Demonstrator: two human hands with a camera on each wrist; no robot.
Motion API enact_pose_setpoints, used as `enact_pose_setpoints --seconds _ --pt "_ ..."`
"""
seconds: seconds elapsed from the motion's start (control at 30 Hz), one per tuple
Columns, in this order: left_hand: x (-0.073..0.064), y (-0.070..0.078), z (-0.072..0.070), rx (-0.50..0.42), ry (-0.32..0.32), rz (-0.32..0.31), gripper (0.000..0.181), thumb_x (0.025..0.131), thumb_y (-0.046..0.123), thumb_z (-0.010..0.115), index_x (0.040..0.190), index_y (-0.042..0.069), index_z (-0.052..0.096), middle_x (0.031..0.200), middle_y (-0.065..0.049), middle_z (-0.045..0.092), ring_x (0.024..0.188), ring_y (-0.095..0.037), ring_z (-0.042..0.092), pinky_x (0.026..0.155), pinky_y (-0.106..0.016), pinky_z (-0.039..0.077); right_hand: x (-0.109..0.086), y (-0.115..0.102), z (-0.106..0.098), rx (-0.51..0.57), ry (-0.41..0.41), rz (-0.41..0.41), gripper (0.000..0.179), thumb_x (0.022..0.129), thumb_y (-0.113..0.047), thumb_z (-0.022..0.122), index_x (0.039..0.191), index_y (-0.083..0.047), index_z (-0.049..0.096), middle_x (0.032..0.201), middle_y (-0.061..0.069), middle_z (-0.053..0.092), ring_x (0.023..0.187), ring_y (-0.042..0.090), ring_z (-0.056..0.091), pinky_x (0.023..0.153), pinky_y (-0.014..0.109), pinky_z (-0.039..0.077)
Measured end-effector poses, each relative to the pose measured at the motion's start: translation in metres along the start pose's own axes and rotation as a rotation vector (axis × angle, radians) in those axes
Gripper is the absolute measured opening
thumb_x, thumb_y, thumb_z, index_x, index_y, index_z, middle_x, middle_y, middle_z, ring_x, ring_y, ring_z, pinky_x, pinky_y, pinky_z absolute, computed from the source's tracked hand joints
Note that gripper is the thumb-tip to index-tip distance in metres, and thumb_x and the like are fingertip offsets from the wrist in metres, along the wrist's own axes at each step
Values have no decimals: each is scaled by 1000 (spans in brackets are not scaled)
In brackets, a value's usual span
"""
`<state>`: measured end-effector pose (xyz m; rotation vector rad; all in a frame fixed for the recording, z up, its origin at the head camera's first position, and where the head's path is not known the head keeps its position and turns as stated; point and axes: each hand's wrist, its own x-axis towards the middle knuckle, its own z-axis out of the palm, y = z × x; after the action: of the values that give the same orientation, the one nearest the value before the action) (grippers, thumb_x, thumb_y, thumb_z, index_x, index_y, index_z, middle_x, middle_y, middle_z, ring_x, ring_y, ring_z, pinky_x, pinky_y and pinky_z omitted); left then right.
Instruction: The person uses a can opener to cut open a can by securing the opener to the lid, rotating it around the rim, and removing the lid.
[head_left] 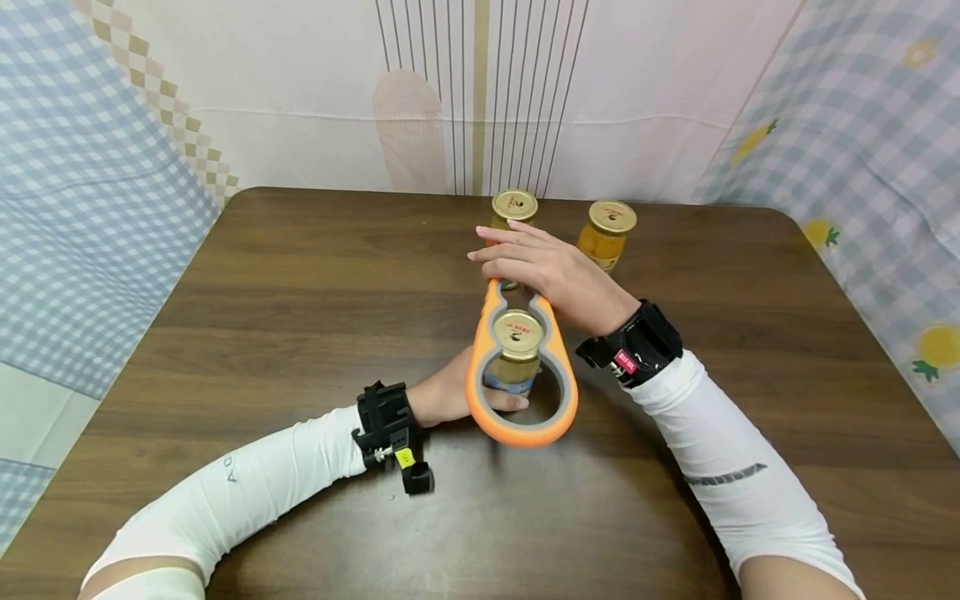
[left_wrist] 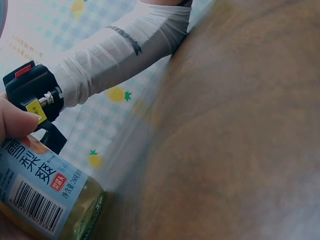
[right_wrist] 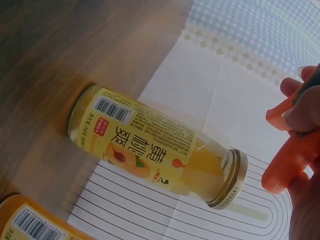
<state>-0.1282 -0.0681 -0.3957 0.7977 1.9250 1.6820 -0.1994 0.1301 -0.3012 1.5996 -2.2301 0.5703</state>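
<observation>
My left hand grips a glass jar with a gold lid and a blue label, its thumb over the label in the left wrist view. Above and around that lid, as seen from the head, lies an orange and grey jar opener; its narrower opening frames the lid. The right hand holds the opener by its handle end, thumb pressed on the orange handle in the right wrist view. Part of the opener's handle is hidden beneath the right hand.
Behind the right hand stands a yellow-labelled peach jar with a gold lid. Another jar of orange fruit is to its right. Both are near the far edge of the brown wooden table. Patterned cloths hang around it.
</observation>
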Motion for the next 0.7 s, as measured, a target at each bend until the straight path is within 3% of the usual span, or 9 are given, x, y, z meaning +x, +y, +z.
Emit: enact_pose_setpoints --seconds 0.37,0.6,0.7 --pt "2 0 -1 14 -3 25 61 84 12 82 137 17 52 126 -3 63 116 -17 60 106 -35 47 2 2 0 65 -3 -21 30 92 6 67 119 -7 66 126 9 68 145 31 44 127 47 23" --pt "3 1 -2 28 -10 13 60 84 10 81 137 16 52 125 -3 64 114 -15 60 106 -33 47 2 2 -1 52 14 -28 28 92 8 65 117 -7 67 121 8 68 143 31 46 126 47 26" --pt "5 0 -2 7 -9 60 79 83 7 81 150 19 39 132 -4 61 119 -15 58 109 -32 43 0 0 -1 36 14 -9 26 94 8 62 115 -7 66 120 7 67 141 30 48 124 45 28"
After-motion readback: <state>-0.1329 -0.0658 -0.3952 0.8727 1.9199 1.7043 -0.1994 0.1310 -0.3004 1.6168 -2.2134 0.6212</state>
